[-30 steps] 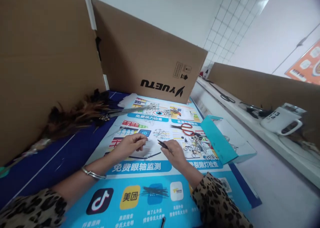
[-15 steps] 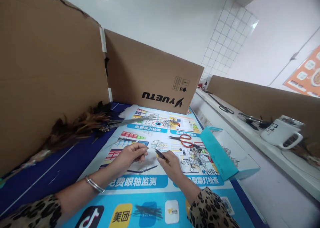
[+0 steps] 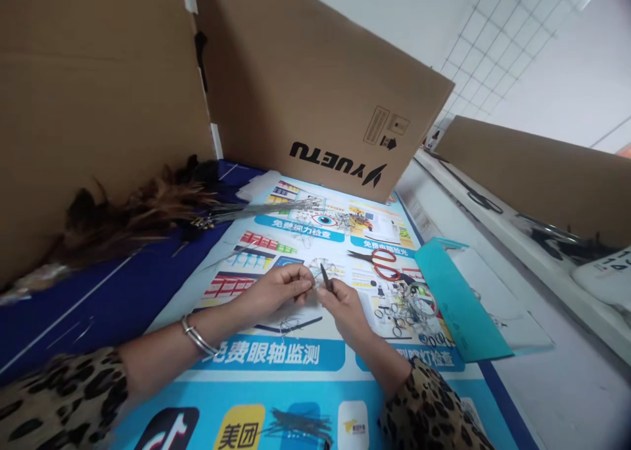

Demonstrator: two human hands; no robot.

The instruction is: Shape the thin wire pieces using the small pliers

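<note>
Turquoise box (image 3: 458, 309), wiry bits (image 3: 499, 322) inside, hand (image 3: 346, 311) gripping tool (image 3: 326, 277)

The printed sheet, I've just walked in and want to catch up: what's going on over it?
Over the printed sheet, a dark pointed tool sits in the right hand's grip. The left hand pinches close beside it; anything it holds is too fine to make out. Red-handled scissors lie beyond the right hand.
</note>
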